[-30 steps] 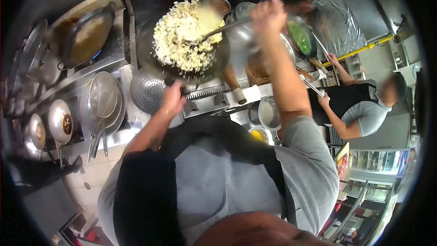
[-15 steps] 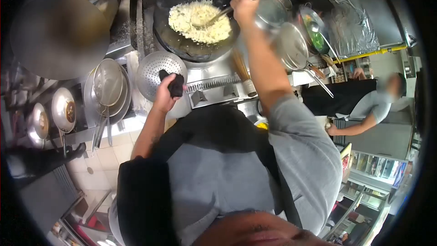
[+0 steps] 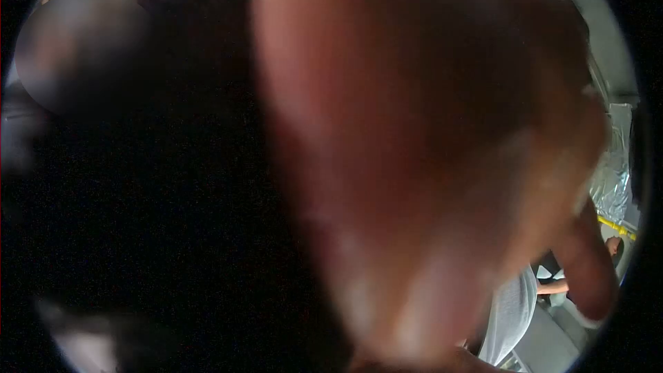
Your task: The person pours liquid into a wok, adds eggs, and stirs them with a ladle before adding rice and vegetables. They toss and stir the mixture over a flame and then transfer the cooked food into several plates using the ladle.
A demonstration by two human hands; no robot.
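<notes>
Principal hazard: loss of sight. A large, blurred bare hand (image 3: 387,131) stands very close to the head camera and hides most of the work area; whether it is the left or the right cannot be determined. Pressure from it could tilt the camera or smear the lens, and any hot or wet surface behind it would go unseen. Its fingers point downward; one smooth, rounded, extended digit (image 3: 590,269) stands apart at the right. Whether the others grip anything cannot be told.

The nearest item, a matt, featureless black mass (image 3: 173,221), fills the left half beside the hand's edge; cloth or shadow, held or loose, cannot be established. If loose cloth, it could slip.

Materials at right: crinkled, shiny silver foil (image 3: 613,173); a slim, smooth yellow bar (image 3: 617,227) just below it; soft light grey fabric (image 3: 511,318); beside that, a co-worker's bare forearm (image 3: 552,288), partly hidden
</notes>
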